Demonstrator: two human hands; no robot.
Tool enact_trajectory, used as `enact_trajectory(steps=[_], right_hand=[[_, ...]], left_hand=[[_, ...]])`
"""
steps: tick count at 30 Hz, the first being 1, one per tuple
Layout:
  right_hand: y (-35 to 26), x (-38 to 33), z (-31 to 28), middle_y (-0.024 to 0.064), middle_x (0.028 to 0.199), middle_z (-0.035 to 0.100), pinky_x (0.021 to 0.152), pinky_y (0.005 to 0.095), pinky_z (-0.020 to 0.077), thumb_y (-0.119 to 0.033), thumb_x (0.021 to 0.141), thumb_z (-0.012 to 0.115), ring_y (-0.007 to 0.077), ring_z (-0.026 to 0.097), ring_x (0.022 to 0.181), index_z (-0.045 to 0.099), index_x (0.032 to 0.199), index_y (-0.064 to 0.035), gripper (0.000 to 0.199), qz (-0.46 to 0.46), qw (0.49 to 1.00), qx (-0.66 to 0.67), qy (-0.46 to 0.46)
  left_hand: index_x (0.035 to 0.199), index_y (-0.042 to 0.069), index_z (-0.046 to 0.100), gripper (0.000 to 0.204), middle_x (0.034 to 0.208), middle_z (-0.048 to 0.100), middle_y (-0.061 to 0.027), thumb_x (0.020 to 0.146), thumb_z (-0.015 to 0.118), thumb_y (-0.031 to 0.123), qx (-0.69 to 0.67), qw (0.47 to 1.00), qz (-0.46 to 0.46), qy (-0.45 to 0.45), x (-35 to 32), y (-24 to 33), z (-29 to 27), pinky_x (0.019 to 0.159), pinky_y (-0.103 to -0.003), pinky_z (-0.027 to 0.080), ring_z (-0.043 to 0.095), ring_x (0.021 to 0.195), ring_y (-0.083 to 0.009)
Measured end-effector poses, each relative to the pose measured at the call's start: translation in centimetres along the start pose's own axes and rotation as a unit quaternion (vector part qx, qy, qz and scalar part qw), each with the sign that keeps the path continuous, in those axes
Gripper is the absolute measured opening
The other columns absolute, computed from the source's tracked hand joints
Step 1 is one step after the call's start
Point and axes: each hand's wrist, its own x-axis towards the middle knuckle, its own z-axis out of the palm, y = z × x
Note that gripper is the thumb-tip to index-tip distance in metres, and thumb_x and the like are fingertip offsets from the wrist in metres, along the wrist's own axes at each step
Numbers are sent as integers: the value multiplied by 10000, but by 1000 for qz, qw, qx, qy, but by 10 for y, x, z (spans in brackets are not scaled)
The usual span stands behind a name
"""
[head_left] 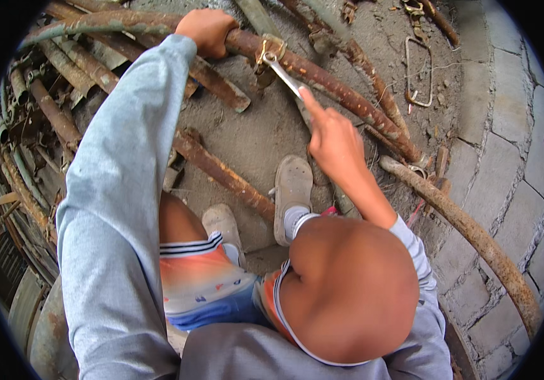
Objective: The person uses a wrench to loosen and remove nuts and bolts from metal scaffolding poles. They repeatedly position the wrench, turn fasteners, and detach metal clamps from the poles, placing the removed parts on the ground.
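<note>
left hand: left hand [207,30] is wrapped around the rusty pipe [322,79] near the top of the view, fingers curled over it, gripping just beside the clamp.
right hand: right hand [334,142] is closed around the handle of the wrench [284,76], index finger laid straight along the shaft toward the head.
wrench: slim, silver, running up and left from the fist; its head sits on the clamp [268,54].
clamp: rusty scaffold coupler wrapped around the pipe, between the two hands, close to the left one.
pipe: long, brown and flaking, slanting from upper left down to the right above the dirt ground [256,136]; more rusty pipes [56,95] are heaped at the left.
feet: a dusty shoe [292,193] is planted just under the right hand, another shoe [222,223] beside it, a short pipe [221,174] lying between and past them.
edge: grey paving blocks [506,152] curve down the right side, a bent pipe [474,237] resting across them.
risk: wrench head could slip off a corroded nut under a hard pull, and the right fist would drive into the pipe or toward the shoe below.
risk: left fingers sit near the clamp, so a sudden turn or a rolling pipe could pinch them; flaking rust also makes that grip less sure.
</note>
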Motion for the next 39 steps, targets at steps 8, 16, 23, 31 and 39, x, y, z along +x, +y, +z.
enact_trajectory(steps=[8,16,23,31,39], right_hand=[[120,117,-14,61,638,643,504,430,506,-328,950,684,286,656,561,582,758,-131,293,-266,937,-171,150],[111,208,-37,46,619,582,481,396,478,-354,964,691,238,613,548,622,720,-117,348,-363,894,-164,206],[95,247,-38,92,598,598,490,428,493,-305,885,703,302,631,550,584,600,-132,353,-404,869,-193,212],[62,299,-21,140,708,649,619,501,537,-263,901,654,388,672,716,630,765,-89,222,-336,885,-178,268],[49,293,-47,230,1039,729,840,508,569,-180,876,656,443,689,992,687,1020,16,246,-199,963,-148,104]], left_hand=[[1113,205,741,443,972,765,-99,671,765,190,12,999,16,40,1,10,7,816,-456,599,737,921,-322],[1097,199,701,421,1004,750,-55,685,785,208,-17,998,2,61,4,8,9,851,-460,579,728,956,-310],[831,179,698,276,749,708,-106,614,774,332,14,995,-11,95,4,3,16,652,-478,546,706,736,-339],[827,185,704,294,760,711,-106,613,787,369,22,996,3,82,9,4,12,642,-487,550,708,742,-346],[811,188,712,282,752,712,-107,621,779,385,16,995,14,96,5,0,11,647,-487,556,711,734,-347]])
